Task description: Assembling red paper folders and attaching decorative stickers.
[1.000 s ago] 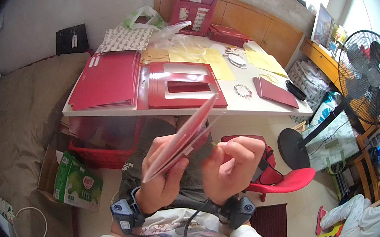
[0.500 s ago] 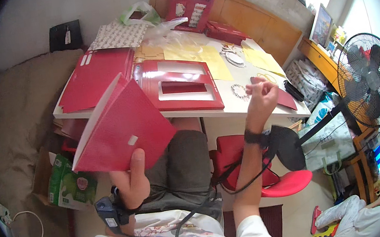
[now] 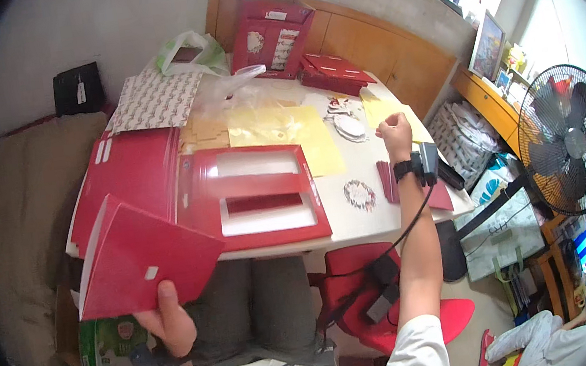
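At the lower left my left hand [image 3: 170, 321] grips a folded red cardboard piece [image 3: 141, 262], thumb on top beside a small white patch. The piece is tilted, and its pale inner side shows along the left edge. My right hand [image 3: 395, 129] is over the table's right part, its fingers curled together; whatever they hold, if anything, is hidden. White round paper cutouts [image 3: 350, 127] lie to its left. Nearer me is a wreath-patterned round cutout [image 3: 360, 195]. A flat red box piece with two windows [image 3: 256, 185] lies at mid-table, and dark red cards [image 3: 437, 197] lie near the right wrist.
Red sheets [image 3: 129, 171] are stacked at the table's left. Yellow paper [image 3: 286, 128] and clear plastic bags lie mid-table. An upright red box [image 3: 272, 37] and red box pieces [image 3: 334, 70] stand behind. A fan [image 3: 572, 139] and red chair [image 3: 348, 264] are right; a person sits lower right.
My right hand has reached farther over the table, its fingers more curled. My left hand has shifted left and down with the red cardboard piece. The view has tilted, showing the table lower.
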